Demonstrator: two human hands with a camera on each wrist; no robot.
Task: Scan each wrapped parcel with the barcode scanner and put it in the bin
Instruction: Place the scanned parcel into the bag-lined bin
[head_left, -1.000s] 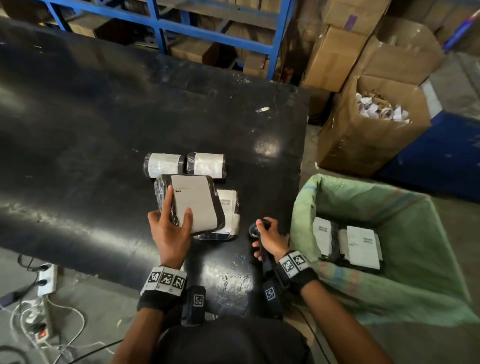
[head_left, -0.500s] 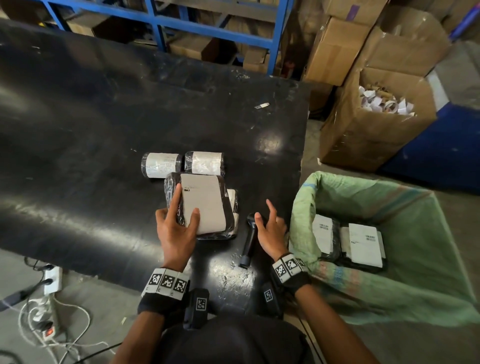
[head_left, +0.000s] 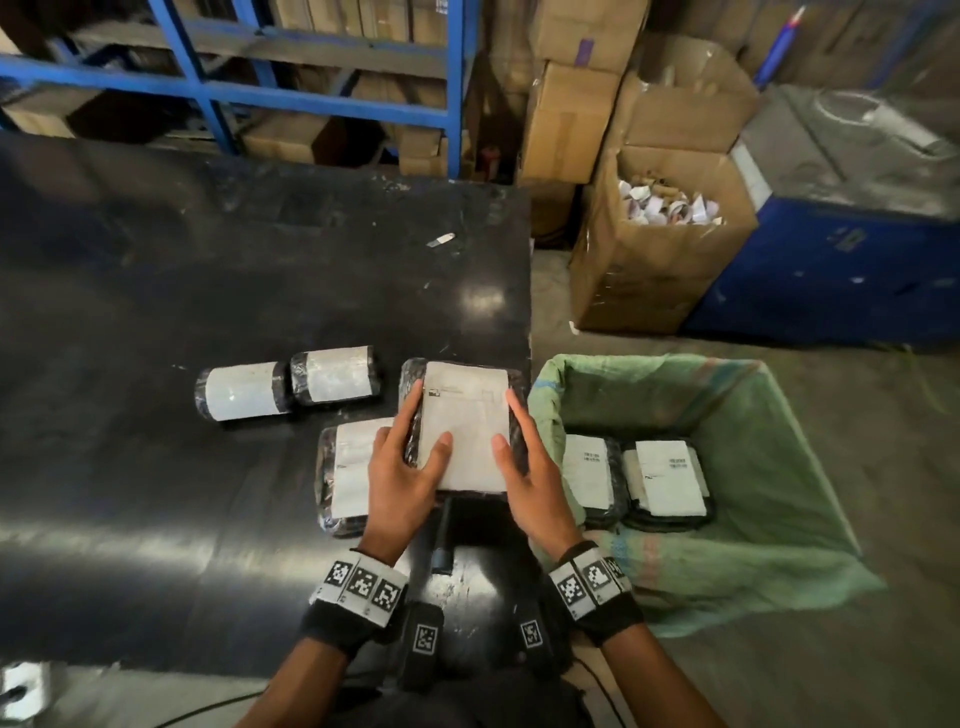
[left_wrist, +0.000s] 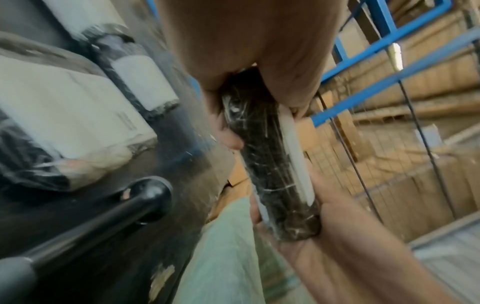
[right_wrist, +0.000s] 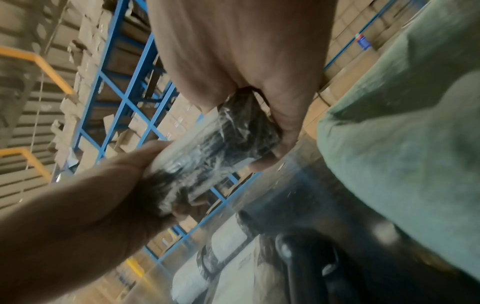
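A flat black-wrapped parcel (head_left: 467, 415) with a white label is held between both hands above the table's right edge, beside the bin. My left hand (head_left: 427, 415) grips its left side, thumb on the label. My right hand (head_left: 508, 420) grips its right side the same way. The left wrist view shows the parcel's edge (left_wrist: 270, 164) between the two hands; the right wrist view shows its wrap (right_wrist: 223, 142). The black barcode scanner (head_left: 444, 535) lies on the table under the parcel, held by neither hand. The bin, lined with a green sack (head_left: 753, 405), holds two flat parcels (head_left: 592, 470) (head_left: 670, 478).
On the black table (head_left: 156, 493) lie another flat parcel (head_left: 345, 467) and two roll-shaped parcels (head_left: 241, 389) (head_left: 335, 374). Cardboard boxes (head_left: 649, 270) and a blue crate (head_left: 841, 260) stand behind the bin. Blue shelving (head_left: 322, 98) runs along the far side.
My right hand let go of the scanner, which now lies on the table, and took hold of the parcel. The parcel moved right, off the other flat parcel, to the bin's edge.
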